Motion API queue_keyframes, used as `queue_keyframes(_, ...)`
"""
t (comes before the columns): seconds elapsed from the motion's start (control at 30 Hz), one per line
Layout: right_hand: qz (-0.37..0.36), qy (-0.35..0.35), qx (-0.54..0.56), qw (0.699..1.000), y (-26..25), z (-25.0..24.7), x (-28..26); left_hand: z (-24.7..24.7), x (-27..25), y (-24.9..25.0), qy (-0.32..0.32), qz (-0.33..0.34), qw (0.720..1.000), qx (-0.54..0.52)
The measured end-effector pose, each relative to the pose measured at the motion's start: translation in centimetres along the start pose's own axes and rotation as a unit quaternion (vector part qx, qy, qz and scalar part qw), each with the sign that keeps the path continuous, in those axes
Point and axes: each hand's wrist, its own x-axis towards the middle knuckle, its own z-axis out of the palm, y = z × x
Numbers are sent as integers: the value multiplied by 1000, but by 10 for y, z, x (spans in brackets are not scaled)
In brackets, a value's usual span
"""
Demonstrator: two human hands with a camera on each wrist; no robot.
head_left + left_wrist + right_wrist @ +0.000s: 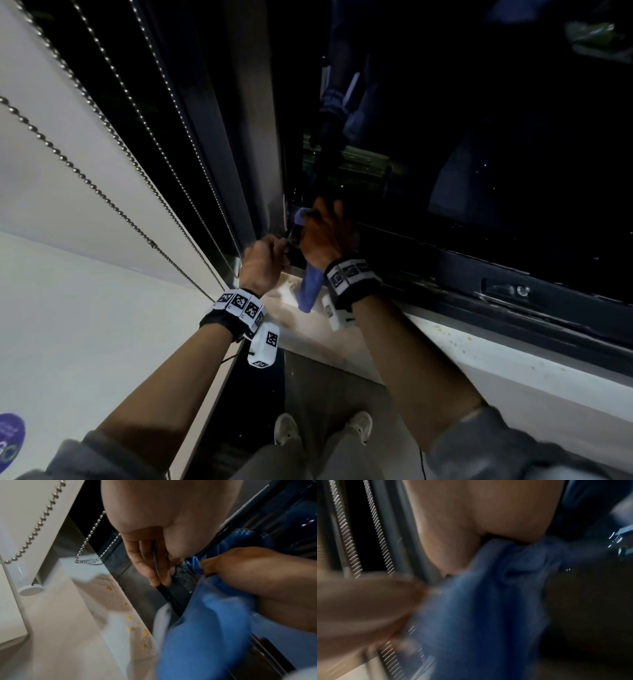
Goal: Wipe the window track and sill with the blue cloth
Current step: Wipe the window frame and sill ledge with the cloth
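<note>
The right hand's fingers (214, 561) were curled around the blue cloth (310, 287), bunching its upper end into the dark window track (185, 577) at the corner near the centre of the head view, while the rest of the cloth hung back under the wrist over the sill (479, 363). Gripping it as a wad probably let a narrow fold reach down into the groove. The right hand (323, 236) sat just right of the upright frame, with the cloth's tip showing above its knuckles.

The left hand (262, 265) lay just beside it at the lower left. In the left wrist view its fingers (149, 566) were curled over a thin dark edge of the track, apparently to steady the body or hold a strip aside; which, I could not tell. The right wrist view was too blurred to add more than cloth and palm.

The sill was a pale, glossy surface, brightly lit under the hands, with small yellow crumbs (129, 623) scattered along its edge by the track, so it looked unwiped there. A bead chain (102, 198) ran across a white roller blind (51, 154) in the upper left. The glass (479, 137) was black, suggesting night. Below were a dark floor and the person's light shoes (287, 428).
</note>
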Motion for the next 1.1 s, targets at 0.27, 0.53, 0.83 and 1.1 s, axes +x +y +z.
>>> queue_keyframes(0.27,-63,74,11,995,6,10,-1,-11,0,5,-57,-40,996,49)
queue_keyframes(0.53,-36,-57,52,996,-11,17,-29,-8,3,5,-43,-40,996,66)
queue_keyframes(0.83,25,63,75,995,-23,20,-16,-7,10,-10,-62,-55,994,71)
queue_keyframes(1.1,-94,68,15,993,-2,42,-64,-11,4,3,-59,-53,996,41)
